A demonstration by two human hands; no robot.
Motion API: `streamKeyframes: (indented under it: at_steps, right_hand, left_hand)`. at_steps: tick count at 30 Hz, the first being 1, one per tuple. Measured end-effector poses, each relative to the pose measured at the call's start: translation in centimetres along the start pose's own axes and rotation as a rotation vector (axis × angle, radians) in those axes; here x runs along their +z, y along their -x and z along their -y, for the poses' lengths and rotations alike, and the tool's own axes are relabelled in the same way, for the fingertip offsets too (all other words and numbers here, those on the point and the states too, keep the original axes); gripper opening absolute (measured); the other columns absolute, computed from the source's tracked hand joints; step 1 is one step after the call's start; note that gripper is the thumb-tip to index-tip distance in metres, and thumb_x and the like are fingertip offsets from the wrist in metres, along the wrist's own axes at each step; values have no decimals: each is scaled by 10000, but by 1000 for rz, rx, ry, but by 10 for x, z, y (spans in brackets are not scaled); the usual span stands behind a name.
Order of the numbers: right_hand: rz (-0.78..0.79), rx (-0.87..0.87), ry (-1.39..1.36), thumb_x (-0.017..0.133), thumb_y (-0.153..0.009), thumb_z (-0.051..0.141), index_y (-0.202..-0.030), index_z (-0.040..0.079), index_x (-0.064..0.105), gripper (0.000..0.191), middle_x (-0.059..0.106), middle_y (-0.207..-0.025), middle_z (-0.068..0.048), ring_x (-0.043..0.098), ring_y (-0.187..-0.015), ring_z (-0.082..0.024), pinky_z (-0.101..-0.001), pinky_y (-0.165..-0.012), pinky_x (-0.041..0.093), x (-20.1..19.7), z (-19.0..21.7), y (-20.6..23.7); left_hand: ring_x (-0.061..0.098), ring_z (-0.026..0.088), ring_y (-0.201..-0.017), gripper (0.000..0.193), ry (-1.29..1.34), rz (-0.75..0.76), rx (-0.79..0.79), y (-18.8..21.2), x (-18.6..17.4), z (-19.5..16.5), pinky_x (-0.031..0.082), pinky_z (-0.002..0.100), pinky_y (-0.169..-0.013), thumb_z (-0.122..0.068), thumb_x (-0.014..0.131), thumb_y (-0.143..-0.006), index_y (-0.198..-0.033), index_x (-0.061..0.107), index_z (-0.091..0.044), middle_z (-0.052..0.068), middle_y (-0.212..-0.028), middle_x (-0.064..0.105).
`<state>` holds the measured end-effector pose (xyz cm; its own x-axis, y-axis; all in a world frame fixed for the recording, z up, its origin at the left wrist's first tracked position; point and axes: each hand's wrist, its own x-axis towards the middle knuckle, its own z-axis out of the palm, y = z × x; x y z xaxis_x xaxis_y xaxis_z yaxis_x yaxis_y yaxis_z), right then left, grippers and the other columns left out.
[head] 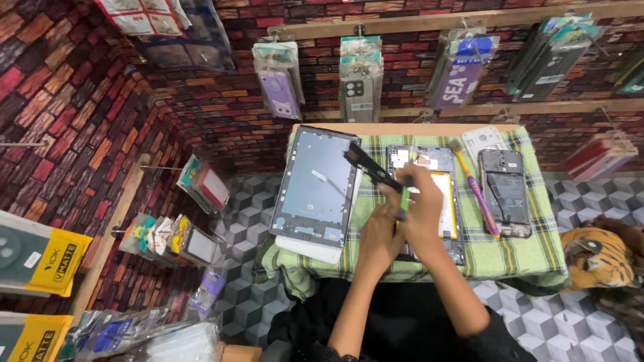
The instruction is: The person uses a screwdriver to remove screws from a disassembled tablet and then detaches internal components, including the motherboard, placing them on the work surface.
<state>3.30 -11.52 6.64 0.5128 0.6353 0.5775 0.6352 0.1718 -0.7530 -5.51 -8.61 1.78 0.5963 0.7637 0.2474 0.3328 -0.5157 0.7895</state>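
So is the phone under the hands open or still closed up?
Open: the phone lies with its back cover off, circuit board and yellow-edged battery exposed, on the checked cloth.

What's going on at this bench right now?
A person sits at a small table covered with a green checked cloth. Both hands are raised over an opened phone: the left hand and right hand together hold a dark narrow part, and a green-handled tool shows between them. A tablet frame lies to the left, a toothbrush and another opened phone to the right.
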Motion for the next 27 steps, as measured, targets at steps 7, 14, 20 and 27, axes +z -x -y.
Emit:
streamKeyframes:
  at_steps: [7, 14, 20, 27]
  right_hand:
    - [190, 75, 86, 886, -777, 122, -1090, 76, 578, 441, 682, -883, -59, 664, -765, -238, -378, -679, 512, 52, 31, -64]
    - [211, -243, 37, 808, -835, 73, -1138, 53, 584, 377, 702, -1020, -125, 685, -917, -326, -412, -782, 523, 63, 31, -77]
    - [235, -139, -108, 591, -1057, 100, -1197, 40, 565, 155, 737, -1130, -129, 744, -1135, -304, -376, -886, 552, 10, 13, -48]
    - [388, 148, 271, 694, -861, -8, -1056, 57, 689, 205, 757, -868, -107, 781, -772, -248, -349, -683, 556, -103, -2, 34]
  left_hand:
    - [693, 339, -998, 384, 135, 55, -123, -2, -12, -10, 549, 467, -845, -94, 626, -893, -1264, 711, -149, 150, -1234, 665]
    - [657, 325, -1146, 348, 57, -79, 75, 1, -1, -4, 551, 454, -888, -58, 662, -861, -1203, 714, -92, 137, -1214, 708]
    - [656, 319, -1114, 273, 22, -93, 109, 2, 1, -3, 549, 455, -925, -34, 644, -886, -1151, 688, -81, 111, -1174, 711]
    - [659, 244, -1073, 307, 80, -66, 90, 4, -7, -14, 543, 381, -908, -29, 608, -888, -1146, 714, -156, -1, -1179, 722]
